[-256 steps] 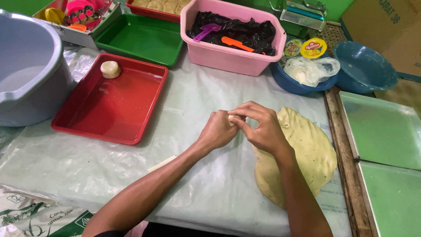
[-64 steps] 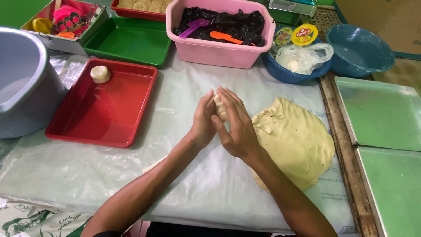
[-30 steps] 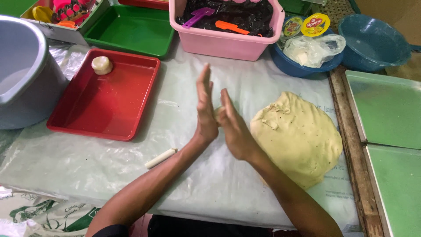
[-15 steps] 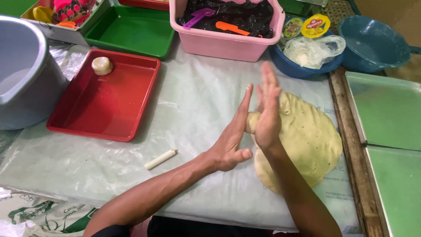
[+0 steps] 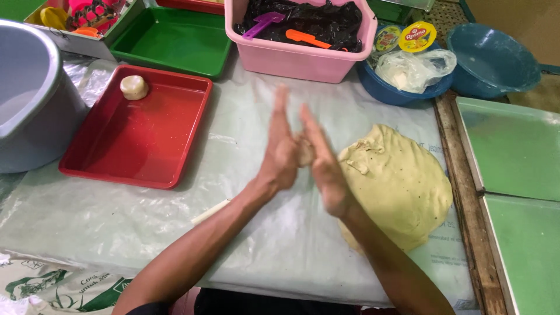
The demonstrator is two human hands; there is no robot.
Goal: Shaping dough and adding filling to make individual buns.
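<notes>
The left hand (image 5: 280,153) and right hand (image 5: 322,166) are pressing together, palms upright, clamping a small dough piece (image 5: 304,153) between them above the tabletop (image 5: 245,116). The big dough mound (image 5: 396,184) is lying just right of the right hand, nearer it.

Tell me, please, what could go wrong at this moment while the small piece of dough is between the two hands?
1. The dough piece sits only between flat palms of the left hand and right hand; it might slip out onto the plastic sheet.
2. The hands are blurred, so probably moving fast; the piece may come out uneven.
3. The big dough mass lies beside the right forearm, which could press into it.
</notes>
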